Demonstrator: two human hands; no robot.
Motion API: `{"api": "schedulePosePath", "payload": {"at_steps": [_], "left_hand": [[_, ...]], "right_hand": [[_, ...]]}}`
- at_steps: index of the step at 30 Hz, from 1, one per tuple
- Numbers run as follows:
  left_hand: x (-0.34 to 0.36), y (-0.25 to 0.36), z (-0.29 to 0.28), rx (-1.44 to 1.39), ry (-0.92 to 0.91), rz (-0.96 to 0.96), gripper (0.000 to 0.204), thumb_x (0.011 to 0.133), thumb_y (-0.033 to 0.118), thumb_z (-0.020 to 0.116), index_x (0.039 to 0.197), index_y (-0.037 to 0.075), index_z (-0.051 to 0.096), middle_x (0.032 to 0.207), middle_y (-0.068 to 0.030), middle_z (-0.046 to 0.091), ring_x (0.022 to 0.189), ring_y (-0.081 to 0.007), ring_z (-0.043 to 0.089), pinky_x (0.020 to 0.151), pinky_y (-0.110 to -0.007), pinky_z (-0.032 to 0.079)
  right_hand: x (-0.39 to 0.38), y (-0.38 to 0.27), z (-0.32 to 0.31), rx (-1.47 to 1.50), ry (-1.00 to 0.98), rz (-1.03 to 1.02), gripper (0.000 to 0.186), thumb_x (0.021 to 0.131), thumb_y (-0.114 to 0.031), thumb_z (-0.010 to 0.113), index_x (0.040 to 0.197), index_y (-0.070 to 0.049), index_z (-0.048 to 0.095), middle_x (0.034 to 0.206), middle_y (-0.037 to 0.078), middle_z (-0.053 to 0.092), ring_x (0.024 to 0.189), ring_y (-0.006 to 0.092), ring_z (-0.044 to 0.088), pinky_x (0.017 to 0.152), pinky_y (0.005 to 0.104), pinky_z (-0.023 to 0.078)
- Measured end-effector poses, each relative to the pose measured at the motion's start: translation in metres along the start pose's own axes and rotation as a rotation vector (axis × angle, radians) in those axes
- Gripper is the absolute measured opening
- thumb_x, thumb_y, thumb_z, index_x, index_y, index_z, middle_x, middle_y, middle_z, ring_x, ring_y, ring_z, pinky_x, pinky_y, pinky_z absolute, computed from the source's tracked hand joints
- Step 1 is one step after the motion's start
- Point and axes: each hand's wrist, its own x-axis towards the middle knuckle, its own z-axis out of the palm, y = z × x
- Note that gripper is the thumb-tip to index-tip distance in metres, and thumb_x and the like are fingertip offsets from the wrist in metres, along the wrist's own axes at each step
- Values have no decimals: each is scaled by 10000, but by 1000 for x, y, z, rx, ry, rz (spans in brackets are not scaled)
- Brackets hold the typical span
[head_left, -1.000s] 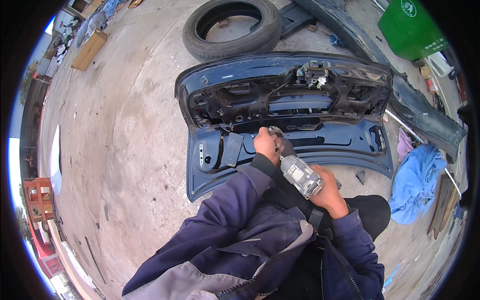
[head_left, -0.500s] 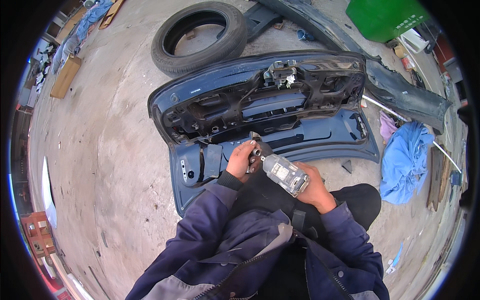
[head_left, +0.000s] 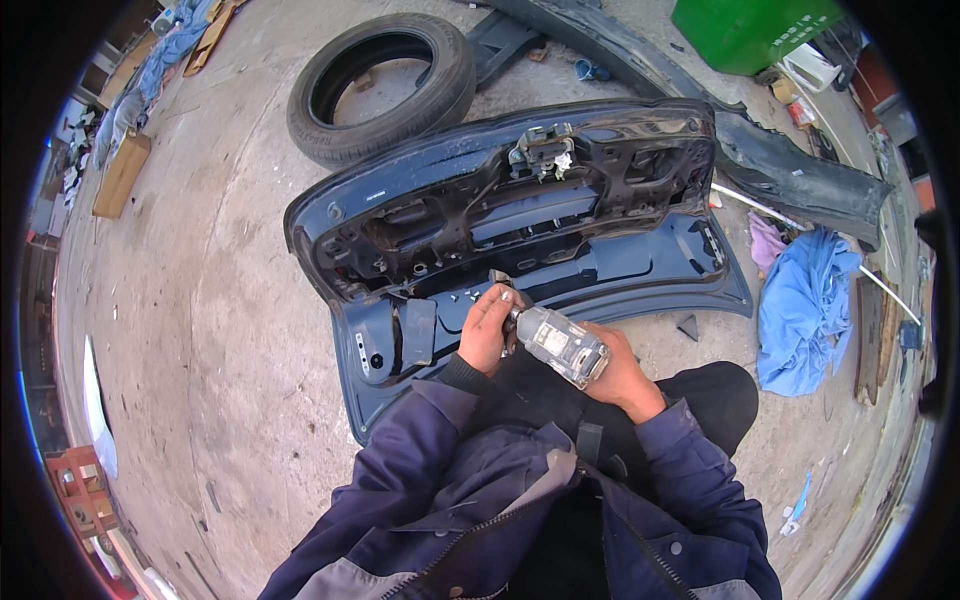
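My right hand (head_left: 625,375) grips a dirty silver-and-grey power wrench (head_left: 560,345) by its handle, its nose pointing up-left. At that nose my left hand (head_left: 483,335) has its fingers closed on a small metal socket (head_left: 513,318); whether it is seated on the drive is unclear. Beyond both hands lies a dark blue car trunk lid (head_left: 645,250), inner side up, with black recesses and a metal latch (head_left: 540,155) at its upper middle. A dark flat rectangular piece (head_left: 420,335) lies on its left part.
A tire (head_left: 310,125) lies behind the lid. A green bin (head_left: 735,30) and long dark body parts (head_left: 800,175) are at upper right. Blue cloth (head_left: 800,320), pink cloth (head_left: 767,240) and planks (head_left: 870,350) lie right. A cardboard box (head_left: 122,175) sits at upper left.
The socket in my left hand has come from just off the wrench's nose to against it. Both hands appear further left in the picture, as the whole view has shifted.
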Motion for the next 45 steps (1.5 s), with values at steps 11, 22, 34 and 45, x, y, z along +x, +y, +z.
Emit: {"api": "schedulePosePath", "payload": {"at_steps": [11,22,34,45], "left_hand": [[31,32,25,321,-32,27,372,1185,368,425,1210,60,632,757,23,525,581,-45,445,505,-229,358],[138,187,-47,1071,339,717,246,1072,210,668,1071,-30,723,786,-62,681,689,-137,605,680,-318,499],[214,220,-131,1219,677,608,279,995,278,702,1037,12,776,827,-210,740,785,-333,738,773,-431,551],[219,233,-107,1616,669,372,371,991,400,676,1081,65,809,1016,-249,763,1032,-450,737,923,-509,565]], "right_hand": [[9,5,-7,77,32,220,432,858,-179,883,1243,-54,735,1169,139,787,1081,343,757,922,378,583],[100,18,-69,639,369,389,213,903,-24,785,1098,-50,703,890,-5,696,650,66,587,555,263,482],[174,86,-52,361,489,408,475,833,-230,874,1238,-13,755,1182,140,797,1096,249,753,964,376,556],[175,81,-48,278,455,467,496,842,-287,863,1248,-25,752,1176,155,791,1102,297,744,970,393,564]]}}
